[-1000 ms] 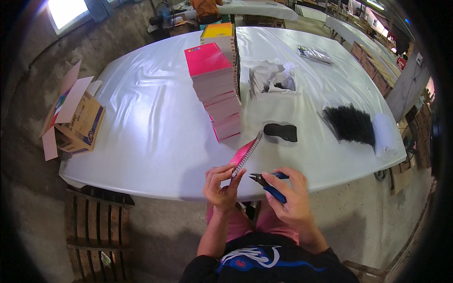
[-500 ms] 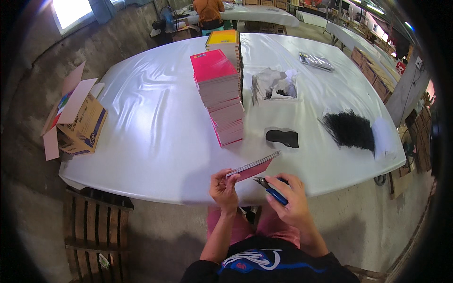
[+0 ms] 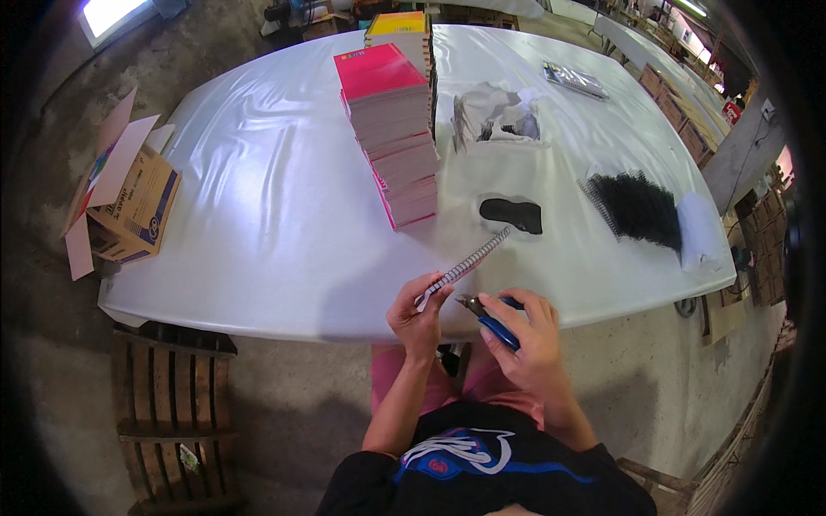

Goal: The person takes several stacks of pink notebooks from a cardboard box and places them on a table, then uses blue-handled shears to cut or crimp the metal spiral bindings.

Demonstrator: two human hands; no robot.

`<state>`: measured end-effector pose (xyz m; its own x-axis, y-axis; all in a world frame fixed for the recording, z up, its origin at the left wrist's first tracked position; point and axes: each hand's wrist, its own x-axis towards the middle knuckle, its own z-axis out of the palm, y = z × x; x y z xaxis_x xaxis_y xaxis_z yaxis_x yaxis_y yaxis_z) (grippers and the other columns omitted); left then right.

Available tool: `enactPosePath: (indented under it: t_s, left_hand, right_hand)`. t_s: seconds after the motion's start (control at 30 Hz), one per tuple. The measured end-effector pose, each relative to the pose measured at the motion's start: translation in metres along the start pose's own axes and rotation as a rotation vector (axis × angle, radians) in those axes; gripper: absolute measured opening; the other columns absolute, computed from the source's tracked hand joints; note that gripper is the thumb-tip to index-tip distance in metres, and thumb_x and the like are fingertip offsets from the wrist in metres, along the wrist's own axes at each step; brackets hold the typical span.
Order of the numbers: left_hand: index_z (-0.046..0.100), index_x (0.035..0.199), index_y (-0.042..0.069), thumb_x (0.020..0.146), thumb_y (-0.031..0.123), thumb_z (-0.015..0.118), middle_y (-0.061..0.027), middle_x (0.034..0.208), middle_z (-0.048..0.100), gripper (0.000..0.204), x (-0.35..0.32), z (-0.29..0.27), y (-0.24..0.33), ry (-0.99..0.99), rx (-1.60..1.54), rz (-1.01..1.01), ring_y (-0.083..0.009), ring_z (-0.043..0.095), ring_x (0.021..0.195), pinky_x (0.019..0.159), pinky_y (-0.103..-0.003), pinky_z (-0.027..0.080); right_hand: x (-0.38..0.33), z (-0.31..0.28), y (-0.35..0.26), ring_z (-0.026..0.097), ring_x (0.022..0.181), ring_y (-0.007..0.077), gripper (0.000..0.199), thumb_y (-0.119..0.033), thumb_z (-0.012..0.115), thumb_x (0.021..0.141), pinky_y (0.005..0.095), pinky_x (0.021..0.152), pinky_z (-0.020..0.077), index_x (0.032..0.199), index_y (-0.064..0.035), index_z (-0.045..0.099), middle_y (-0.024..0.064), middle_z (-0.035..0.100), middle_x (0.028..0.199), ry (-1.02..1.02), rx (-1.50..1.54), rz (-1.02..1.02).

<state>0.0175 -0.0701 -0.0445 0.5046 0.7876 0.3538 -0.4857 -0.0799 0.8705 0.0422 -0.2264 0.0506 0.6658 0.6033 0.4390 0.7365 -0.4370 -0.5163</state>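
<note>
Bare concrete walls and a grey floor [image 3: 284, 387] surround my table, whose tabletop [image 3: 249, 267] is covered in shiny white sheeting. Over its near edge, right of the middle, my left hand [image 3: 417, 316] is closed on one end of a notebook [image 3: 471, 262], pinching it between thumb and fingers. It is tilted, its wire spiral facing up and its far end pointing away to the right, near a black pad [image 3: 514, 214]. My right hand [image 3: 529, 337] is wrapped around blue-handled cutters [image 3: 498, 332]; their tips are just beside the notebook, apart from it.

Past the notebook, a tall stack of pink books [image 3: 396, 146] rises mid-table, with yellow-topped books [image 3: 397, 24] behind it near the far edge. Right of the stacks lie torn white wrapping [image 3: 495, 120] and, toward the far right corner, a flat pack [image 3: 575, 80]. Black wire spirals [image 3: 635, 206] are heaped near the right edge, beside a white bundle [image 3: 701, 232]. At the left edge, an open cardboard box [image 3: 142, 206] leans its flaps outward.
</note>
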Motion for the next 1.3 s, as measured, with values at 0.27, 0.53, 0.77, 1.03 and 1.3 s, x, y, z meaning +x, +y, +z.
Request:
enactPosePath:
  t_s: [0.27, 0.53, 0.77, 1.03, 1.3]
  left_hand:
    - [0.068, 0.092, 0.007, 0.068, 0.004, 0.08, -0.0042, 0.087, 0.068, 0.027, 0.015, -0.004, 0.03, -0.064, 0.44, 0.408, -0.0157, 0.061, 0.072, 0.077, -0.029, 0.04]
    - [0.067, 0.089, 0.009, 0.07, 0.012, 0.08, -0.003, 0.086, 0.068, 0.023, 0.018, -0.001, 0.048, -0.017, 0.574, 0.457, -0.0145, 0.058, 0.069, 0.081, -0.03, 0.038]
    - [0.072, 0.092, 0.013, 0.067, 0.012, 0.079, 0.0011, 0.078, 0.068, 0.025, 0.017, -0.007, 0.054, -0.08, 0.719, 0.524, -0.0133, 0.062, 0.072, 0.088, -0.034, 0.035]
    - [0.073, 0.093, 0.012, 0.068, 0.012, 0.078, 0.0016, 0.076, 0.068, 0.025, 0.016, -0.009, 0.058, -0.09, 0.759, 0.582, -0.0119, 0.062, 0.071, 0.09, -0.036, 0.033]
    - [0.073, 0.092, 0.012, 0.068, 0.009, 0.077, 0.0036, 0.077, 0.068, 0.025, 0.013, -0.008, 0.059, -0.055, 0.817, 0.738, -0.0111, 0.061, 0.071, 0.09, -0.036, 0.032]
  right_hand:
    - [0.008, -0.005, -0.012, 0.051, 0.104, 0.0285, 0.047, -0.018, 0.071, 0.074, 0.0424, 0.09, 0.0348, 0.12, -0.0201, 0.062, 0.0087, 0.054, 0.112, 0.0, -0.032, -0.026]
    - [0.012, -0.012, -0.016, 0.051, 0.104, 0.0279, 0.046, -0.018, 0.071, 0.075, 0.0413, 0.09, 0.0345, 0.12, -0.0203, 0.062, 0.0088, 0.054, 0.112, -0.001, -0.034, -0.047]
    - [0.012, -0.011, -0.018, 0.051, 0.104, 0.0281, 0.045, -0.02, 0.071, 0.076, 0.0413, 0.091, 0.0344, 0.12, -0.0204, 0.062, 0.0087, 0.053, 0.112, -0.018, -0.019, -0.053]
    - [0.011, -0.01, -0.016, 0.052, 0.102, 0.0276, 0.042, -0.023, 0.069, 0.079, 0.0414, 0.089, 0.0361, 0.121, -0.0214, 0.061, 0.0087, 0.054, 0.11, -0.068, 0.0, -0.025]
    - [0.007, -0.018, -0.006, 0.06, 0.075, 0.0198, 0.04, -0.027, 0.059, 0.091, 0.033, 0.063, 0.0481, 0.127, -0.0094, 0.053, 0.0086, 0.061, 0.094, -0.582, 0.959, 0.468]
